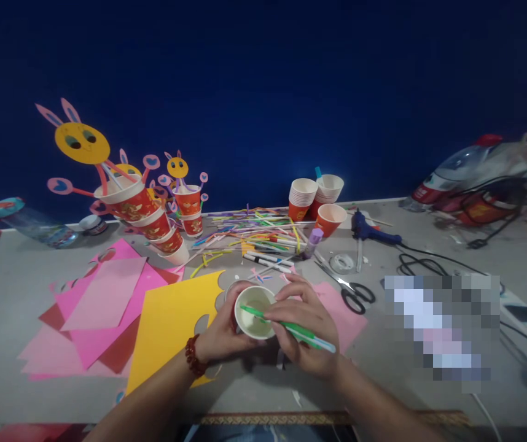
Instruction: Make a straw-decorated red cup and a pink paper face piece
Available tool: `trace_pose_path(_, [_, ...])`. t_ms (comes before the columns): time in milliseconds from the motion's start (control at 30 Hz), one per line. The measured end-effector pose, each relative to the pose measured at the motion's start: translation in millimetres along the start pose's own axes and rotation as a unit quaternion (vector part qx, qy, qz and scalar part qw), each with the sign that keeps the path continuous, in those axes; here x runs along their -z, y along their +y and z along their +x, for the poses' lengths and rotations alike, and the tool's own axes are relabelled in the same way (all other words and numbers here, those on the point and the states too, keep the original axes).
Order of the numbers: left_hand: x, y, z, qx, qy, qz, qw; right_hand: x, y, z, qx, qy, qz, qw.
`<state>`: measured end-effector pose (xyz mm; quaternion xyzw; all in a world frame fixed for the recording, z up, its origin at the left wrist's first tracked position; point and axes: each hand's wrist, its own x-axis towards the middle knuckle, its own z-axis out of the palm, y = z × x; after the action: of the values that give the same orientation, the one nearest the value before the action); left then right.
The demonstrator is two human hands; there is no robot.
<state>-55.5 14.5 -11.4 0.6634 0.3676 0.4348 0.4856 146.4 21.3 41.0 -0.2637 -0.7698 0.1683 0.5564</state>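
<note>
In the head view, the person's left hand is gripping a paper cup above the bench. The right hand is pinching green-and-white sticks, their tip reaching inside the cup, right of the yellow sheet.

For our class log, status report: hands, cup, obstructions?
Left hand steadying paper cup. Right hand holding green-and-white sticks, tips inside cup. Scissors beyond right hand, untouched.
</note>
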Motion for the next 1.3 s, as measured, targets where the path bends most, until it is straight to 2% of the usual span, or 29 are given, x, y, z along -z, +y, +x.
trace_pose_path(167, [0.7, 0, 1, 0.005, -0.005, 0.002, 1.0, 2, -3, 3, -0.014, 0.005, 0.011, 1.0])
trace_pose_path(367, [-1.0, 0, 2, -0.003, -0.003, 0.023, 1.0, -7, 4, -4, -0.057, -0.017, 0.008, 0.998])
trace_pose_path(567, [-3.0, -7, -1, -0.014, -0.014, 0.018, 1.0, -7, 4, -5, -0.055, -0.112, -0.002, 0.992])
trace_pose_path(700, [-4.4, -8, -1, -0.036, -0.048, -0.002, 0.998, -5, -1, -1, -0.071, -0.157, 0.016, 0.985])
trace_pose_path(867, [-4.1, -6, -2, -0.046, -0.056, 0.044, 0.996, -5, -1, 2, -0.065, -0.163, 0.008, 0.984])
trace_pose_path(1100, [-3.8, -4, -6, -0.022, -0.024, 0.063, 0.997, -8, 4, -3, -0.027, -0.154, -0.015, 0.988])
trace_pose_path(1300, [-2.2, -2, -6, -0.031, -0.007, 0.086, 0.996, -10, 3, -5, -0.025, -0.147, -0.026, 0.989])
